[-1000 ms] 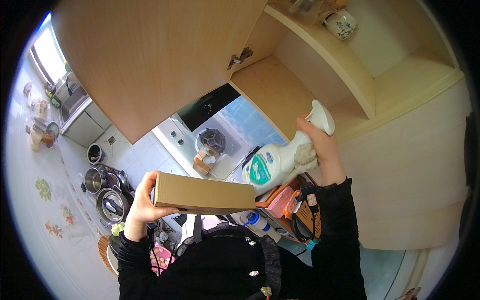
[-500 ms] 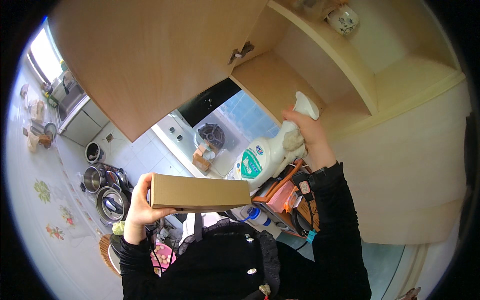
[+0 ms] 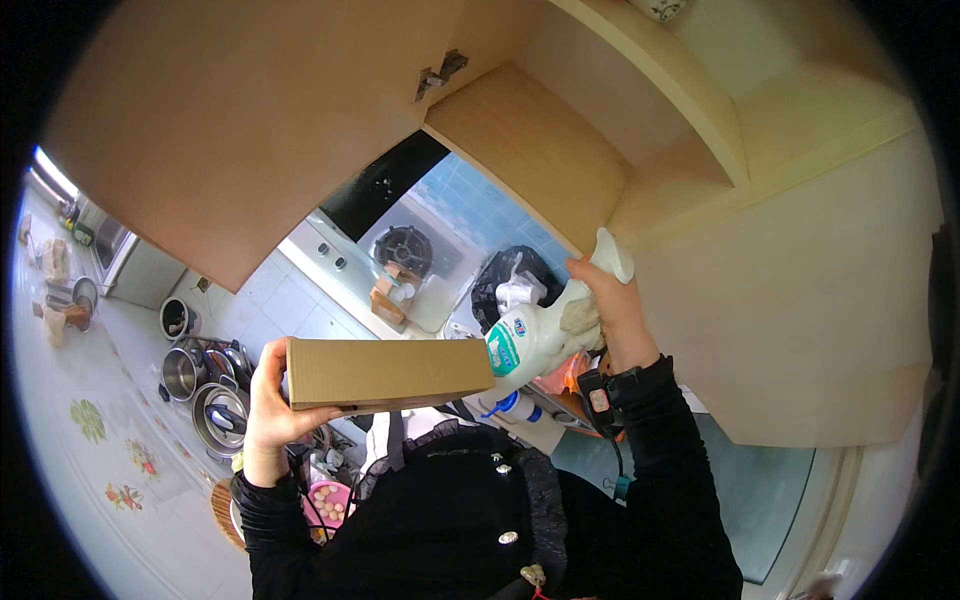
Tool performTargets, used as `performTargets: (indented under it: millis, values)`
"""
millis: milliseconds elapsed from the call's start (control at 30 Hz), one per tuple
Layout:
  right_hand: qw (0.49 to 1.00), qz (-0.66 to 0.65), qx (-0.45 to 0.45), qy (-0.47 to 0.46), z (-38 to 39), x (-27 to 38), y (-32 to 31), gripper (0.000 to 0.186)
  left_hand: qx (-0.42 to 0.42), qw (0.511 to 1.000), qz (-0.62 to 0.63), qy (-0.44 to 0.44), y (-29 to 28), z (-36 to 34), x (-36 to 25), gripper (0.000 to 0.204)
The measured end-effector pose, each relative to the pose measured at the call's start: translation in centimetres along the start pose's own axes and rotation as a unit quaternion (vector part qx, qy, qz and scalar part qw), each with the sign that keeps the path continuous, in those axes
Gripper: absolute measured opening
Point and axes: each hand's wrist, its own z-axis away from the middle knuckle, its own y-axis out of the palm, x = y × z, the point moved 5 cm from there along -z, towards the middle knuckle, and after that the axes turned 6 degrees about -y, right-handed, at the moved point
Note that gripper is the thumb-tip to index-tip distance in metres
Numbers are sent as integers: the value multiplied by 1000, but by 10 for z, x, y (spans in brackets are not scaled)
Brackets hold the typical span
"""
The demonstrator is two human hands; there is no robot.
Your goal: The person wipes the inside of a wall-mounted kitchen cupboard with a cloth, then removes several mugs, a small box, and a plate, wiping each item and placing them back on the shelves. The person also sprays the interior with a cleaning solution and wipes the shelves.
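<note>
A brown cardboard box (image 3: 390,372) is gripped at its left end by my left hand (image 3: 266,412), with the thumb along its lower edge. My right hand (image 3: 618,318) is wrapped round the neck of a white spray bottle (image 3: 543,345) with a green label. The bottle lies tilted, its white spray head (image 3: 612,256) pointing up and right. A crumpled beige cloth (image 3: 580,318) hangs against the bottle below my right fingers. The box's right end overlaps the bottle's base and hides part of it.
An open wall cabinet (image 3: 530,125) is above, its wooden door (image 3: 230,130) swung out at upper left. Below are a stove burner (image 3: 403,250), a small carton (image 3: 392,290) and a black bag (image 3: 510,275). Pots (image 3: 218,415) and a pink basin (image 3: 328,502) stand at lower left.
The view has shifted, so the cabinet sits higher and further left. The bottle has moved down slightly in my right hand, and a black bag behind it now shows. Both grips stay the same.
</note>
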Motion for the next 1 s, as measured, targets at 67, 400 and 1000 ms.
performTargets:
  millis: [67,400,1000]
  values:
    - [1000,-10,-17,4,5,-7,-3,25,3,1000,1,-5,2,-3,1,80]
    - [998,9,-66,20,17,-41,-2,28,20,1000,23,-5,9,-12,7,83]
    - [984,-71,-159,-34,-39,20,-11,26,28,999,15,5,8,-15,-1,85]
